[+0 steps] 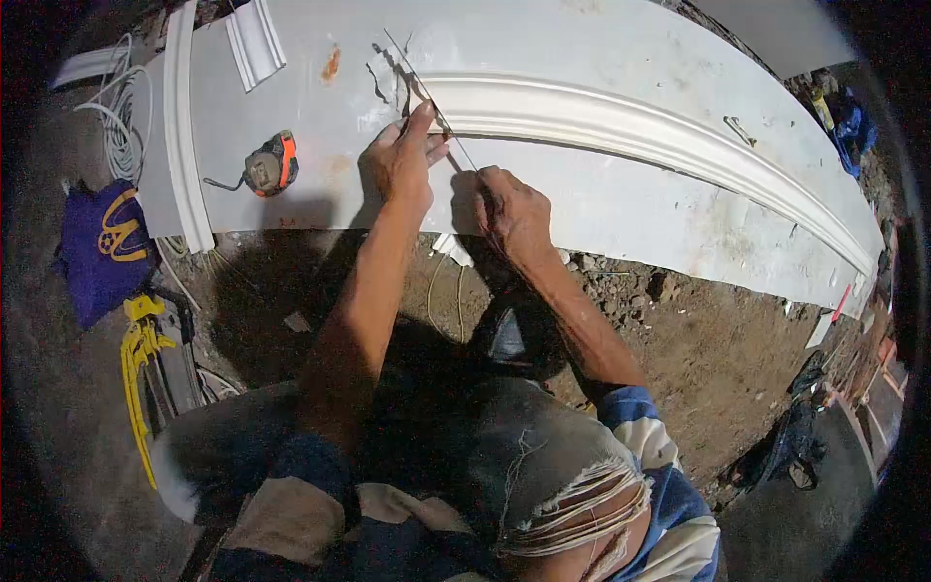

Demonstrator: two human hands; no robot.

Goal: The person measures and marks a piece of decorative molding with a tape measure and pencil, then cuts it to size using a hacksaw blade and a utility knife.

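Observation:
A long white molding (621,118) lies on the pale board (621,199). My left hand (405,160) is at its left end, with the thumb against a thin dark blade (412,73) and other fingers spread under the molding's edge. The blade runs slantwise across that end. My right hand (509,209) is closed round the blade's lower end, just below the molding. Ragged dark marks or scraps lie beside the molding's end. Whether my left fingers grip the molding or only rest on it is hard to make out.
An orange and black tape measure (271,165) lies left of my hands. Further left are a white strip (181,126), coiled white cable (119,126), a purple cloth (105,247) and a yellow-handled tool (141,359). A red pen-like object (841,303) is far right.

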